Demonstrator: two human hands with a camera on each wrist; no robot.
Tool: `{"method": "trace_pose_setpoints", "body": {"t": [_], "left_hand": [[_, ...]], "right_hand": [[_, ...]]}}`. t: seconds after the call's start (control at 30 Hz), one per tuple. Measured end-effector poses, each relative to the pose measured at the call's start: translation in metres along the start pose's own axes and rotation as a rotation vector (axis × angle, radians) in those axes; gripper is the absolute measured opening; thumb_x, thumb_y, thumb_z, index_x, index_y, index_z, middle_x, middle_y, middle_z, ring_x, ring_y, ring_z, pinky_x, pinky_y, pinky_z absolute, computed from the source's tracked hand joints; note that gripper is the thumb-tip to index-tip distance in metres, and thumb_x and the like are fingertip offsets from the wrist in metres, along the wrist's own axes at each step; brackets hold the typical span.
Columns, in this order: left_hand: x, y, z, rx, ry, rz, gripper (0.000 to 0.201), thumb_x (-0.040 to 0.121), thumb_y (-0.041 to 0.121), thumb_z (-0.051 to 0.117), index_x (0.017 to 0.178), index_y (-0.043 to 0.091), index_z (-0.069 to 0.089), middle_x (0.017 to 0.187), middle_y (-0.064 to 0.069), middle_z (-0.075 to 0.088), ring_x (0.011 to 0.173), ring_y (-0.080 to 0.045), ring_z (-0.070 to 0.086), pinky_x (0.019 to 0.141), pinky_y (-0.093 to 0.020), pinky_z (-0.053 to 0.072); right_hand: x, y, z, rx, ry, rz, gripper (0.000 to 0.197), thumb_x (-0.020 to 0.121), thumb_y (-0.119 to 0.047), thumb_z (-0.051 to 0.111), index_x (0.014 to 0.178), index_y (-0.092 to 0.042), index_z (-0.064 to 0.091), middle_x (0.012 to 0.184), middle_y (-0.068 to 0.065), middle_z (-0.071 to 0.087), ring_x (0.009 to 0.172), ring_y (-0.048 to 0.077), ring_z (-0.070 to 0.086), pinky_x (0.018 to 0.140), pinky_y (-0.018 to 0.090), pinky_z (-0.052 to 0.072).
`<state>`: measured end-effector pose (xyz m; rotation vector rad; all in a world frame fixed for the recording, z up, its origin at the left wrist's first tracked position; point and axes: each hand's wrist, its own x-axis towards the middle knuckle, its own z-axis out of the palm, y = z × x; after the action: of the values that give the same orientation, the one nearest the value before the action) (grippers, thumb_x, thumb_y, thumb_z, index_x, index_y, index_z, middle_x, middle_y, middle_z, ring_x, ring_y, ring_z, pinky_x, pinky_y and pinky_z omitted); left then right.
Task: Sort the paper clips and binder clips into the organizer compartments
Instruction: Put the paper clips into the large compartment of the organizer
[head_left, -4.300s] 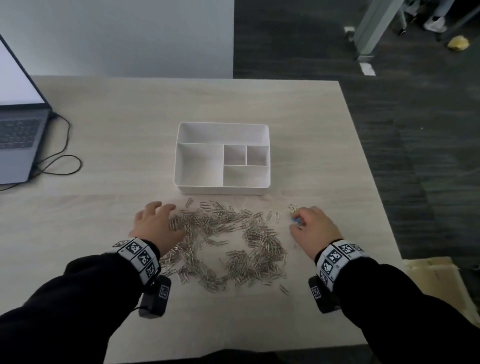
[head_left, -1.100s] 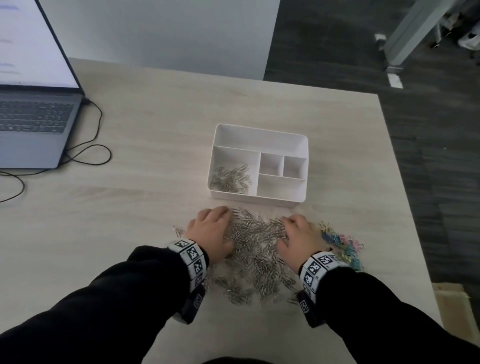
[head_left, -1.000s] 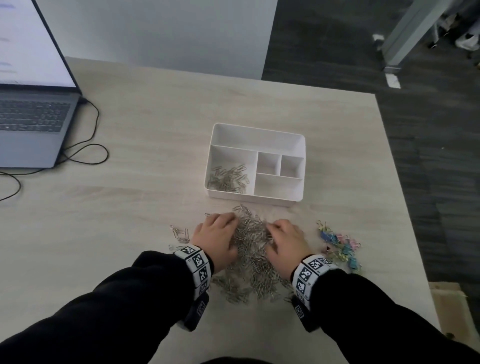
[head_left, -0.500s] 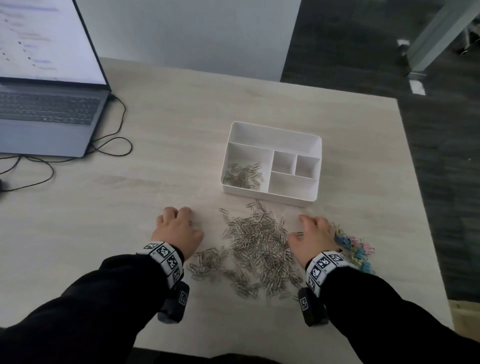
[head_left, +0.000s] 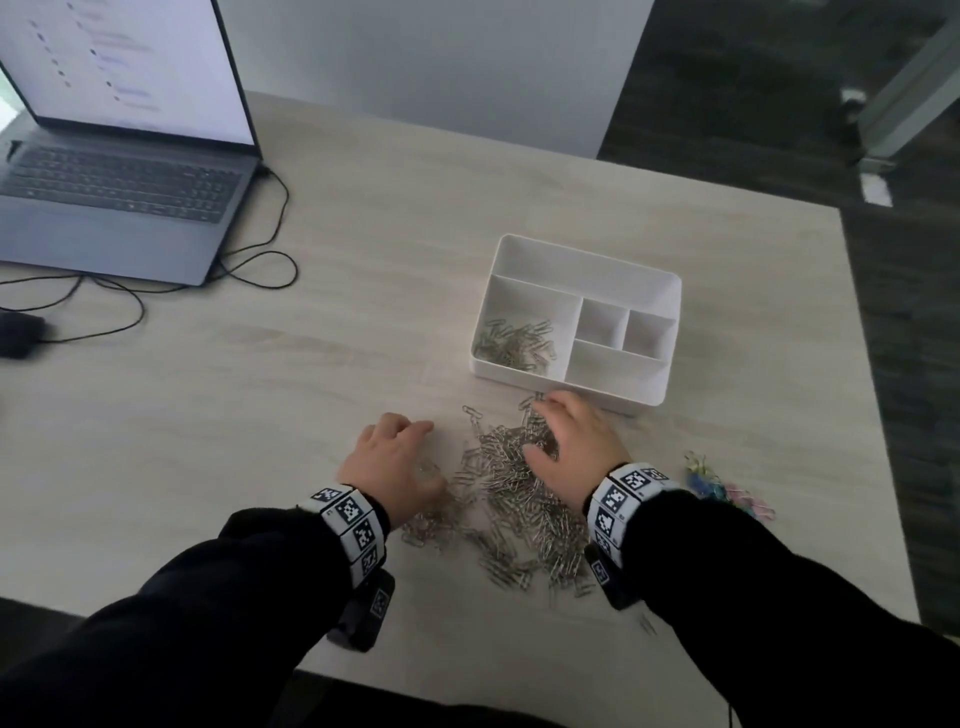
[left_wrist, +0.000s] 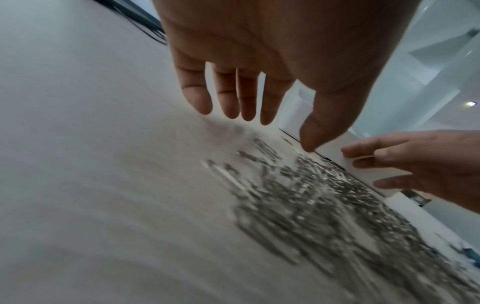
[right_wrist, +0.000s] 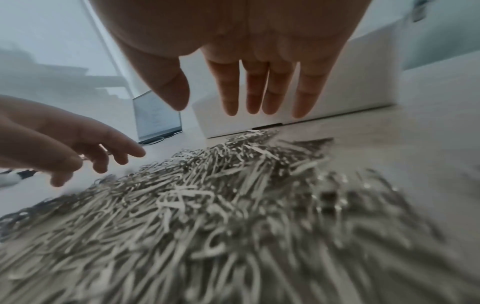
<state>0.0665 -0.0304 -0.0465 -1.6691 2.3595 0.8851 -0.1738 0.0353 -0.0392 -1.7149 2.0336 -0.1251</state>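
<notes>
Hundreds of silver paper clips (head_left: 519, 499) lie in a loose heap on the table (head_left: 260, 415), just in front of the white organizer (head_left: 618, 270). My left hand (head_left: 389, 457) sits at the heap's left edge and my right hand (head_left: 576, 452) over its right side, near the organizer's front wall. Both palms face down with the fingers relaxed and spread, holding nothing. From the left wrist, my left fingers (left_wrist: 228, 96) hang straight above the table; from the right wrist, my right fingers (right_wrist: 254, 90) point at the organizer with the clips spread below them. A smaller batch of paper clips (head_left: 517, 345) already lies in the organizer's large left compartment; its other compartments show only white floor. The coloured binder clips (head_left: 722, 486) lie in a small cluster to the right of my right wrist, apart from the heap. An open laptop (head_left: 119, 171) stands at the far left, with a black cable (head_left: 249, 260) looping beside it.
</notes>
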Motion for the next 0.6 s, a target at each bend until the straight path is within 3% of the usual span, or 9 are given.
{"method": "trace_pose_setpoints", "body": {"t": [0.17, 0.27, 0.37, 0.5, 0.6], "left_hand": [[-0.009, -0.017, -0.018, 0.092, -0.154, -0.026, 0.109, 0.048, 0.076, 0.072, 0.14, 0.034, 0.031, 0.129, 0.002, 0.038, 0.116, -0.025, 0.052, 0.1, -0.039, 0.046], [-0.013, -0.021, -0.012, 0.186, -0.214, 0.087, 0.117, 0.039, 0.073, 0.076, 0.138, 0.039, 0.024, 0.124, 0.005, 0.037, 0.112, -0.022, 0.053, 0.093, -0.04, 0.051], [-0.011, -0.014, -0.006, 0.257, -0.244, 0.197, 0.113, 0.047, 0.061, 0.082, 0.14, 0.037, 0.023, 0.125, 0.003, 0.037, 0.108, -0.023, 0.055, 0.091, -0.038, 0.052], [0.001, 0.001, -0.004, 0.206, -0.232, 0.233, 0.106, 0.057, 0.051, 0.083, 0.144, 0.031, 0.025, 0.128, 0.0, 0.037, 0.105, -0.027, 0.06, 0.089, -0.036, 0.051], [0.011, 0.014, -0.001, 0.149, -0.209, 0.198, 0.115, 0.055, 0.049, 0.085, 0.148, 0.032, 0.019, 0.133, 0.0, 0.03, 0.103, -0.028, 0.061, 0.089, -0.036, 0.051]], "right_hand": [[0.014, -0.007, 0.007, -0.089, -0.138, -0.053, 0.076, 0.089, -0.058, 0.043, 0.152, -0.022, 0.022, 0.161, -0.001, 0.021, 0.147, 0.02, 0.019, 0.121, 0.041, 0.019], [0.003, -0.009, 0.008, -0.091, -0.188, -0.142, 0.068, 0.094, -0.051, 0.044, 0.152, -0.021, 0.025, 0.16, -0.001, 0.025, 0.146, 0.018, 0.02, 0.12, 0.035, 0.014], [-0.01, -0.005, 0.006, -0.024, -0.2, -0.231, 0.058, 0.095, -0.044, 0.046, 0.148, -0.025, 0.035, 0.154, -0.003, 0.035, 0.142, 0.016, 0.028, 0.119, 0.035, 0.019], [-0.02, 0.015, 0.0, -0.03, -0.048, -0.072, 0.059, 0.087, -0.057, 0.047, 0.14, -0.032, 0.044, 0.146, -0.005, 0.041, 0.134, 0.018, 0.038, 0.113, 0.043, 0.034], [-0.031, 0.031, -0.009, -0.087, -0.16, 0.139, 0.091, 0.07, -0.083, 0.049, 0.146, -0.038, 0.026, 0.149, -0.004, 0.028, 0.133, 0.022, 0.036, 0.108, 0.046, 0.04]]}}
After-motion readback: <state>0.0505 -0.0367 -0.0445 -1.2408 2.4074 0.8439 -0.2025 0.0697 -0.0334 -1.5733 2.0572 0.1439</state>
